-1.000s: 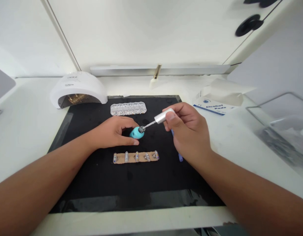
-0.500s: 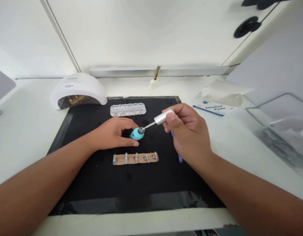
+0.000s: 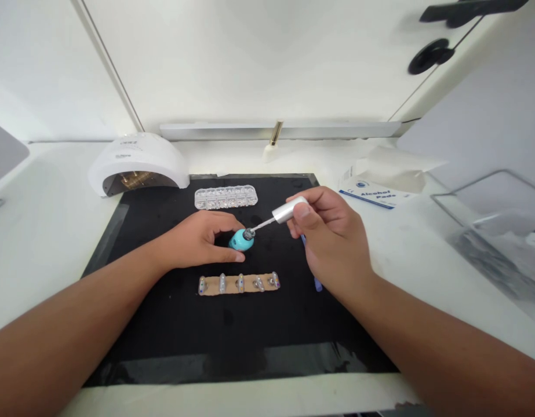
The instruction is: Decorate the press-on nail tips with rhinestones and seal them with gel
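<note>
Between the thumb and fingers of my left hand [image 3: 204, 237] is a turquoise nail polish bottle [image 3: 240, 240], tilted with its dark neck toward the right. My right hand [image 3: 332, 234] is closed around the white cap of a nail polish brush [image 3: 288, 209]. The brush's thin stem slants down to the bottle's mouth, its tip at the neck. Nearer me, a tan strip [image 3: 250, 284] carries several small decorated nail tips standing in a row. Past my left hand lies a clear case [image 3: 226, 197] with compartments of small sparkling pieces.
A black mat [image 3: 197, 330] covers the middle of the white table. At the back left stands a white nail lamp [image 3: 139, 159]; a gold-capped bottle [image 3: 273, 142] is at the back. An alcohol pads box [image 3: 374, 179] and a wire-framed clear bin [image 3: 488, 243] are right. A blue-purple stick [image 3: 318, 284] lies partly under my right hand.
The view has shifted slightly, so things sit a little lower. Both hands keep their hold, and the brush tip stays at the bottle's neck.
</note>
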`<state>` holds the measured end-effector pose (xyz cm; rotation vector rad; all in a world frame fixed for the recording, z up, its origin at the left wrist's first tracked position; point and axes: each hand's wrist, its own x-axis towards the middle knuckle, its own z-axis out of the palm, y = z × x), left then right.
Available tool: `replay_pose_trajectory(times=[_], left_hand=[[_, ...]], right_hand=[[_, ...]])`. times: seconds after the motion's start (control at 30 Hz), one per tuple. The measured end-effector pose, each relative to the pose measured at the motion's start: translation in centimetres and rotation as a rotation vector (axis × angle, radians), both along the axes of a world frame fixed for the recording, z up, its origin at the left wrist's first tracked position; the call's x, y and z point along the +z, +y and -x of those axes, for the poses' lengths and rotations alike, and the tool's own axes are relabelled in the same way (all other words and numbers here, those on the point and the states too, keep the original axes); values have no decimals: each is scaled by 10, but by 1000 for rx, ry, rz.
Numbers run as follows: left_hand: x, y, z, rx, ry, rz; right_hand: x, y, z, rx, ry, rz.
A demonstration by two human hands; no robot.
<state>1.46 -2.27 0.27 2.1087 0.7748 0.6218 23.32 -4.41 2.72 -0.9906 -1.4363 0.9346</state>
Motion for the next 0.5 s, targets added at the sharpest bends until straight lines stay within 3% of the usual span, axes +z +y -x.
replay_pose_trajectory(times=[0.5], left_hand=[[-2,0,1,12,-6,18]], right_hand=[[1,1,0,17,92,31]])
